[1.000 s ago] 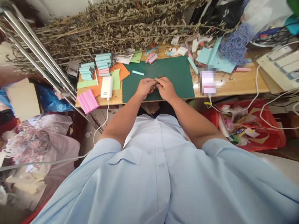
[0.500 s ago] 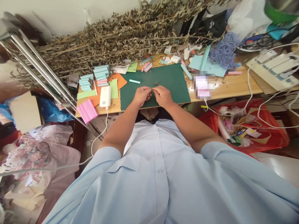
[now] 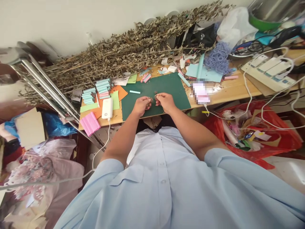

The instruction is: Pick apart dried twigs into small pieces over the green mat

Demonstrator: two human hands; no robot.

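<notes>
Over the dark green mat [image 3: 164, 83], both hands are closed in pinches a short gap apart. My left hand [image 3: 140, 107] grips a small clump of dried plant [image 3: 149, 103], brownish and crumpled. Between the fingertips of my right hand [image 3: 166, 102] is a dark dried plant bit, mostly hidden by the fingers. A little dried crumb shows just beyond those fingertips. Farther up the mat lies a thin pale-blue paper roll [image 3: 135, 92]. Pink paper rolls [image 3: 146, 77] rest at the mat's far edge.
Dried stalks [image 3: 114, 58] are heaped along the wall. To the left are stacked blue rolls [image 3: 103, 84], a corded white power bank [image 3: 107, 108] and folded pink paper [image 3: 90, 123]. A blurred phone [image 3: 201, 92], blue cord [image 3: 218, 58] and power strip [image 3: 269, 71] lie right. Below hangs a red bag [image 3: 281, 140].
My hands, together at the fingertips before, have drawn apart, each with dried plant in its fingers. The whole view has shifted slightly, with the table lower in the picture.
</notes>
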